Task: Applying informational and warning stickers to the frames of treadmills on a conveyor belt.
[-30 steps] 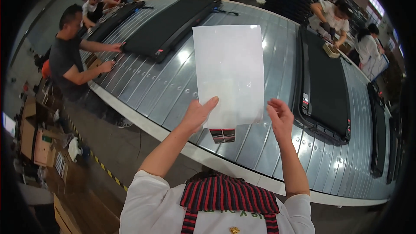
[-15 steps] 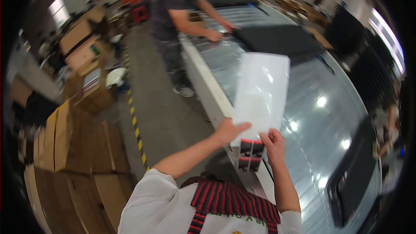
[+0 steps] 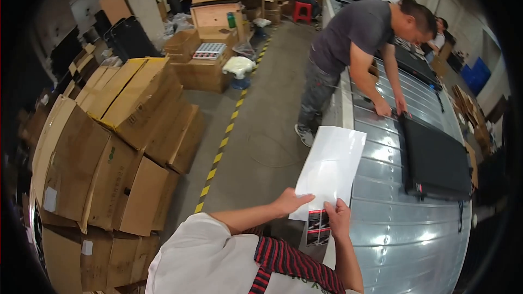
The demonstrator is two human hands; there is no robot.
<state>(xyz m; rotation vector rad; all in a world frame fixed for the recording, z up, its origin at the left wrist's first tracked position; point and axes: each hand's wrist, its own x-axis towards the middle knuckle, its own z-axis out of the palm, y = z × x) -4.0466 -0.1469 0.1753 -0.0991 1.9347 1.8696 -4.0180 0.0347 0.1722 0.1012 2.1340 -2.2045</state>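
My left hand (image 3: 293, 202) grips the lower left edge of a glossy white label sheet (image 3: 332, 163), thumb lying on its face. At its lower right, the fingers of my right hand (image 3: 339, 216) pinch the same sheet. Black labels with red bands (image 3: 318, 227) show at its near end, between and just below my hands. The sheet is held up in the air, its far end reaching over the edge of a long metal-topped table (image 3: 389, 239).
Across the table a co-worker (image 3: 359, 38) bends with both hands at a black folded panel (image 3: 436, 155). Large cardboard boxes (image 3: 139, 95) are stacked at left. A yellow-and-black floor stripe (image 3: 218, 158) runs along the aisle. A white-topped stool (image 3: 238, 67) stands beside it.
My view has swung left, bringing more of the boxes and aisle into sight; the co-worker and panel appear farther right. Both hands still hold the label sheet.
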